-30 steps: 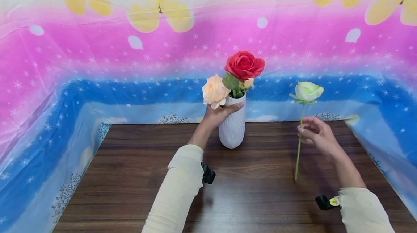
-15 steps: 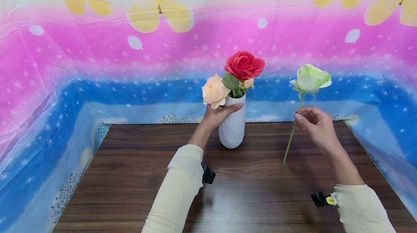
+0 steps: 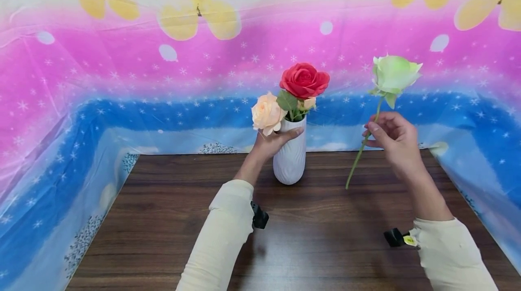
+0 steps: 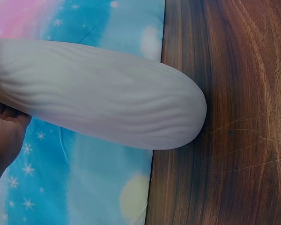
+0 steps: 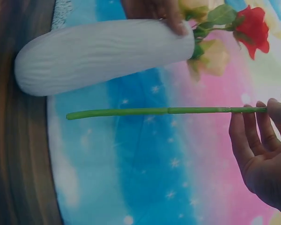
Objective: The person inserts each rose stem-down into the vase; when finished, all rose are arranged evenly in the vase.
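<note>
A white ridged vase (image 3: 290, 159) stands upright on the table, and my left hand (image 3: 270, 144) grips it just below its mouth, thumb across the front. In the vase are a red rose (image 3: 305, 80), a peach rose (image 3: 267, 113) leaning left and a second peach rose (image 3: 307, 103) partly hidden behind a leaf. To the right, my right hand (image 3: 396, 144) pinches the stem of a pale green rose (image 3: 395, 74) between thumb and fingers. Its stem (image 5: 131, 112) slants down to the left in the head view, its cut end apart from the vase.
The dark wooden table (image 3: 163, 236) ends at a printed cloth backdrop (image 3: 203, 78) in pink, blue and cream, which also runs along both sides. Black cameras (image 3: 259, 215) are worn at both wrists, over cream sleeves (image 3: 221, 232).
My right hand has lifted the pale green rose and brought it slightly left, its stem tilting so the lower end swings toward the vase. The left hand and vase have stayed in place.
</note>
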`<state>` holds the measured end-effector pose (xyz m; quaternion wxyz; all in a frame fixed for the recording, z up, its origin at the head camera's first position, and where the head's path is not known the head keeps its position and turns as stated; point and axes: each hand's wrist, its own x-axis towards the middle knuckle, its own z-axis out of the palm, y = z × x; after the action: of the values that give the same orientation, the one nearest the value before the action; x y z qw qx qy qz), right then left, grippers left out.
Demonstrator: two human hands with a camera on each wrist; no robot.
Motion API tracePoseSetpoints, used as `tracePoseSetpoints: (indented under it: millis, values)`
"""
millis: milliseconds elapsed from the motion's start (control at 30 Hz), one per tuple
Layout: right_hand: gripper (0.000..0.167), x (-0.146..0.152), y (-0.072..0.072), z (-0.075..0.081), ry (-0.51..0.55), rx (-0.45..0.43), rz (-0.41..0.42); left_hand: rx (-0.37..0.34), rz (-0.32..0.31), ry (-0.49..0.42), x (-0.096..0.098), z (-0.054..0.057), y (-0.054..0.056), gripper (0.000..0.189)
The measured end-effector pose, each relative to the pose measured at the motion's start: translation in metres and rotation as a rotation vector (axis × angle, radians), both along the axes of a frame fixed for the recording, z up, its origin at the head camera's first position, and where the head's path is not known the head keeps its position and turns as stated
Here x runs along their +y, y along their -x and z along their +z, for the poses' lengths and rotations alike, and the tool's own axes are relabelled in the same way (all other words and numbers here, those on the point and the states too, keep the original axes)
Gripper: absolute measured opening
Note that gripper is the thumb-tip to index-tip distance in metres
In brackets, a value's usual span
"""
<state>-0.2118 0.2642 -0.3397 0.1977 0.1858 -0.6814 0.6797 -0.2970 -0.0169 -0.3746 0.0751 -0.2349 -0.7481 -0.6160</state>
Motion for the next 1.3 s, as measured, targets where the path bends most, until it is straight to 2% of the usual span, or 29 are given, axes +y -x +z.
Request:
tracePoseSetpoints:
  millis: [167,367,567,800,933,1167,1300]
  values:
    - [0.012,-0.008,0.001,0.013,0.074,0.096,0.005,-0.004,-0.011,-0.006,0.000,0.001,0.000,0.073]
    - [0.016,-0.015,0.005,0.026,0.173,0.286,0.067,-0.003,-0.010,0.004,0.000,0.000,0.001,0.071]
    - [0.008,-0.021,0.009,0.037,0.239,0.430,0.018,0.009,-0.018,0.001,0.000,0.000,0.001,0.068]
    - [0.013,-0.033,0.009,0.057,0.409,0.477,-0.045,0.004,-0.010,-0.002,0.000,0.001,0.000,0.070]
    - [0.015,-0.040,0.010,0.069,0.470,0.496,-0.057,-0.003,-0.009,-0.002,-0.001,0.001,0.001,0.070]
    - [0.011,-0.057,0.017,0.081,0.474,0.517,-0.074,0.000,0.005,0.004,-0.001,0.000,0.002,0.070]
    - [0.012,-0.064,0.021,0.083,0.440,0.511,-0.087,0.008,-0.014,-0.014,-0.001,0.000,0.001,0.069]
